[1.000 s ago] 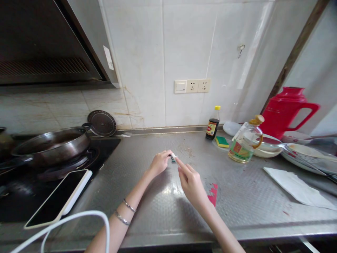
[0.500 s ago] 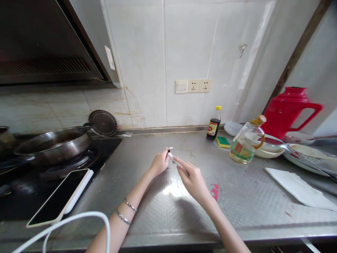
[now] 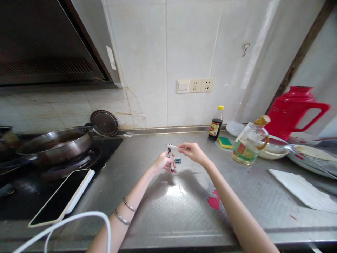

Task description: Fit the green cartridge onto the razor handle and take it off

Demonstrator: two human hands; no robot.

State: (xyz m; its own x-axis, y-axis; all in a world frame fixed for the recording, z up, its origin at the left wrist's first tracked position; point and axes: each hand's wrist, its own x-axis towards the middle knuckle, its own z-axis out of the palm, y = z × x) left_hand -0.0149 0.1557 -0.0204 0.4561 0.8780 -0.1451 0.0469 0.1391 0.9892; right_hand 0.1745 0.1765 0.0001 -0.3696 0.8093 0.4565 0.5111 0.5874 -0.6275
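My left hand (image 3: 162, 163) is closed around a slim grey-and-black handheld tool (image 3: 171, 159), held above the metal counter and pointing away from me. At the tool's far end a thin white strip (image 3: 173, 147) stretches sideways toward my right hand (image 3: 194, 151). The fingertips of that hand are pinched on the strip's right end. Whether the strip is joined to the tool I cannot tell. Just right of the left fingers shows a small dark green piece (image 3: 178, 161); what it is stays unclear. Torn pink scraps (image 3: 214, 202) lie beside my right forearm.
On the left, a phone (image 3: 59, 198) with a white cable (image 3: 79, 214) and a pan (image 3: 60, 144) rest on the black stove. Rightward stand a soy sauce bottle (image 3: 215, 126), a sponge (image 3: 225, 142), an oil jug (image 3: 244, 151), a red thermos (image 3: 295, 110) and dishes (image 3: 310, 160).
My left hand has turned, bringing the tool's length into view. My right hand has moved up and to the right, and the white strip now lies crosswise. More pink scrap shows.
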